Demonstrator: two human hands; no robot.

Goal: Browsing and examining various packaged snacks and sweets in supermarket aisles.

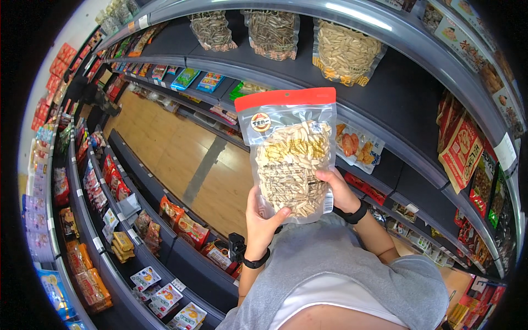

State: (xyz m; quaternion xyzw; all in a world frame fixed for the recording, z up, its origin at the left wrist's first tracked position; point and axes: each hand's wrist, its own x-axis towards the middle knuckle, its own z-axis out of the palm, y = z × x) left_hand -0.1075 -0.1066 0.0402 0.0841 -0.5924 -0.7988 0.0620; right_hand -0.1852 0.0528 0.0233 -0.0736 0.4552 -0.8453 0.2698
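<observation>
Upright in front of my chest I hold a clear bag of pale sunflower seeds (pixel 291 165) with a red top band and dark print on its lower half. My left hand (pixel 262 221) grips its lower left corner, thumb across the front. At the lower right side, my right hand (pixel 336 190) pinches the bag with the thumb on the front; the other fingers are mostly hidden behind it. Black bands circle both wrists, and a small black device (pixel 237 247) sits by the left one.
Beyond the bag, a dark shelf (pixel 286 69) carries another bag of pale seeds (pixel 347 50) and two bags of darker seeds (pixel 271 34). Snack shelves (pixel 151 234) line the left side. A wooden floor (pixel 165 143) runs between the rows. Red packages (pixel 462 148) stand at the right.
</observation>
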